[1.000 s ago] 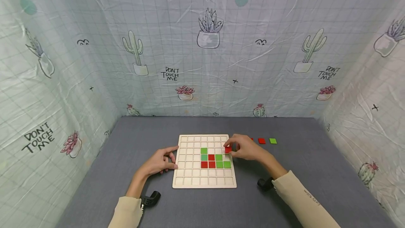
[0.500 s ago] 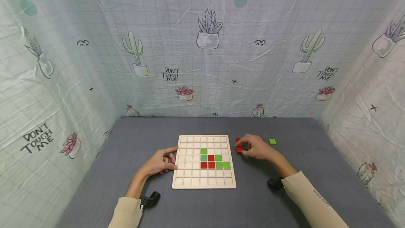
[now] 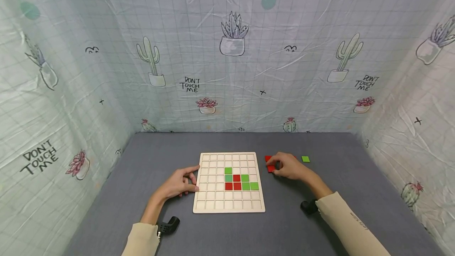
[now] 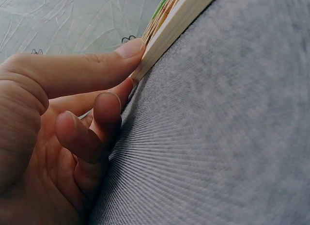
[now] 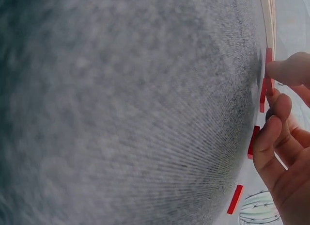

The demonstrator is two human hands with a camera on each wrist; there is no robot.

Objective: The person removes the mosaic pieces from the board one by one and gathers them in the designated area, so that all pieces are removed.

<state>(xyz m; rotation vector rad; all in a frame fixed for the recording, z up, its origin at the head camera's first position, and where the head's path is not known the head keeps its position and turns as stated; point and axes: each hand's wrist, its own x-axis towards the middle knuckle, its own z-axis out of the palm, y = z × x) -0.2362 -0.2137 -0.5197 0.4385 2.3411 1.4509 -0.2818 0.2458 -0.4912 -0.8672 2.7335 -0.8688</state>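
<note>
Left hand (image 3: 175,181) rests its index fingertip and thumb against the left edge of a pale wooden grid board (image 3: 210,204); the left wrist view shows the thumb (image 4: 82,72) on the rim (image 4: 167,36). Green, teal and red tiles lie in its right-hand cells, among them a red tile (image 3: 237,186) and a green tile (image 3: 254,186). Just beyond the board's right side, the right hand (image 3: 291,166) pinches a red tile (image 3: 271,168) between thumb and fingers. Right beside it is another red tile (image 3: 267,158), partly hidden by the fingers.
A lime green tile (image 3: 305,159) lies behind the right hand. Further red tiles, one at the lower right (image 5: 236,199), show in the right wrist view. Grey cloth (image 3: 227,234) covers the table, and a patterned curtain (image 3: 227,70) stands behind and at both sides.
The right hand has moved right, off the board's right edge, with the red tile between its fingers. The left hand and the tiles on the board have stayed in place.
</note>
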